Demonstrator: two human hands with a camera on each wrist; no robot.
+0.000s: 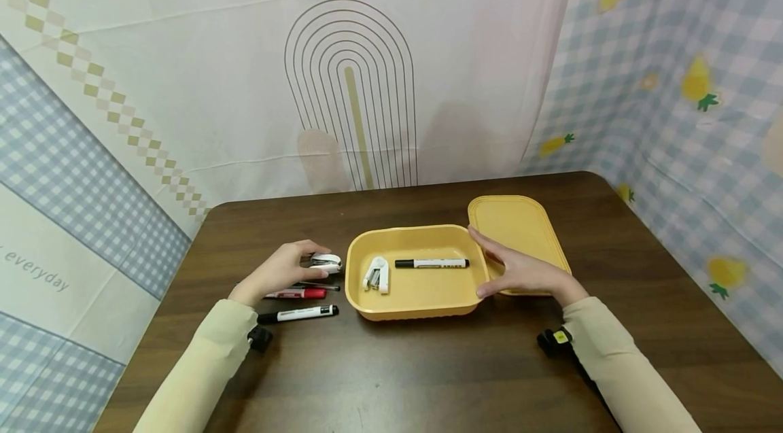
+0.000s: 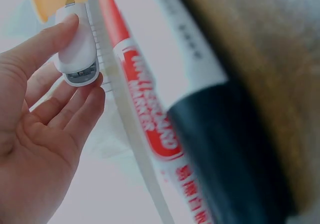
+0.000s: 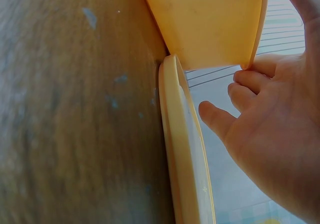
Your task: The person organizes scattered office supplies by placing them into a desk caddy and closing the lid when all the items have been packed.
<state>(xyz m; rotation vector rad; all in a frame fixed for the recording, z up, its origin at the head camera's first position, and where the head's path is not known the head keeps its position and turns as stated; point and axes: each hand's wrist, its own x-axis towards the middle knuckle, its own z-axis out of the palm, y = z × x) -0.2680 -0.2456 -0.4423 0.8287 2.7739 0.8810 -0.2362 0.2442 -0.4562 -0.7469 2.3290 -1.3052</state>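
My left hand (image 1: pixel 285 272) pinches a small white stapler (image 2: pixel 77 46) between thumb and fingers, just left of the yellow box (image 1: pixel 422 300). Below that hand lie a red-capped whiteboard marker (image 1: pixel 312 293), a black-capped marker (image 1: pixel 306 313) and a thin dark pen (image 1: pixel 324 286), partly covered by the hand. Inside the box are a white V-shaped object with metal parts (image 1: pixel 376 274) and another black-capped marker (image 1: pixel 434 263). With its fingers spread, my right hand (image 1: pixel 520 270) touches the box's right rim, thumb near the front corner and fingertips near the back one.
A yellow lid (image 1: pixel 516 226) lies flat on the brown table (image 1: pixel 379 378), right of the box and partly behind my right hand. Patterned cloth (image 1: pixel 489 66) hangs along the table's back and sides. Dark wrist cameras sit under both sleeves.
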